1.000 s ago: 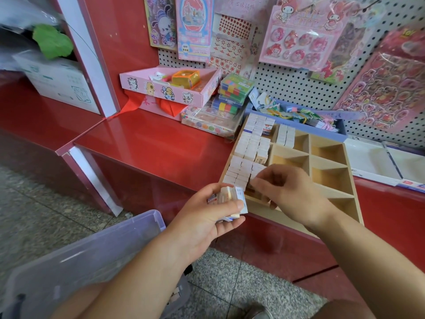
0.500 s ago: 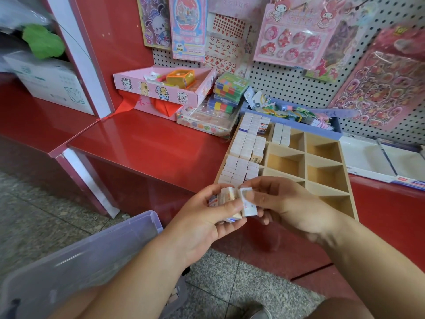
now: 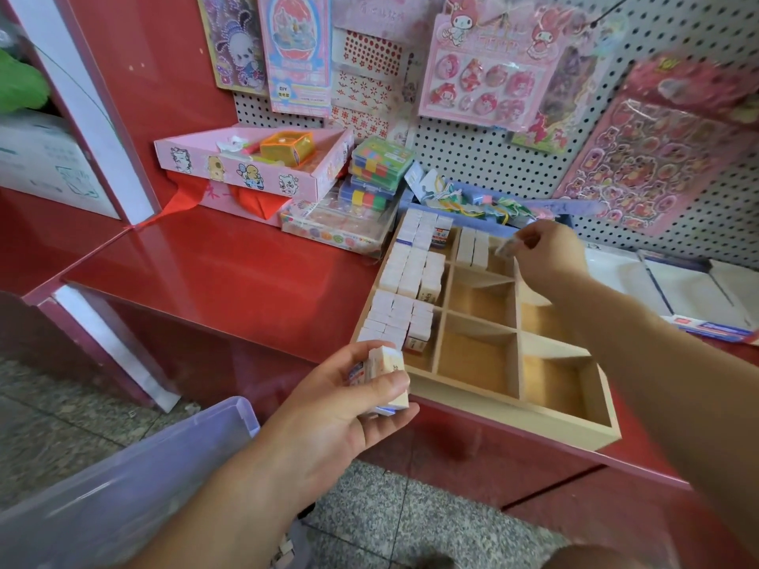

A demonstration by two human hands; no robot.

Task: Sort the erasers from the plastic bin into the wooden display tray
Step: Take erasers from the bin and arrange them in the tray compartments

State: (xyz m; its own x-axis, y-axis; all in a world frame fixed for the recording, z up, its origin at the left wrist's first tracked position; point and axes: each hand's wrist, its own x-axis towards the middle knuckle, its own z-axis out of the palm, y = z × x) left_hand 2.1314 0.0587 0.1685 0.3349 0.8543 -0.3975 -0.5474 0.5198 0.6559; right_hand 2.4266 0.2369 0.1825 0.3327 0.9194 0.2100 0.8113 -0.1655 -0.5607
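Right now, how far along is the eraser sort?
Done: left column of the wooden display tray packed with erasers, a few in the far middle compartment. In hand: right hand pinches one eraser at that compartment; left hand holds a stack. Left: other compartments bare; inside of the plastic bin not visible.

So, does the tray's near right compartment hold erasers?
No, that compartment of the wooden tray shows bare wood; the erasers stand in its left column and far middle compartment.

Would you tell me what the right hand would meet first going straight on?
The right hand would likely meet the standing erasers in the far middle compartment of the wooden tray; depth unclear.
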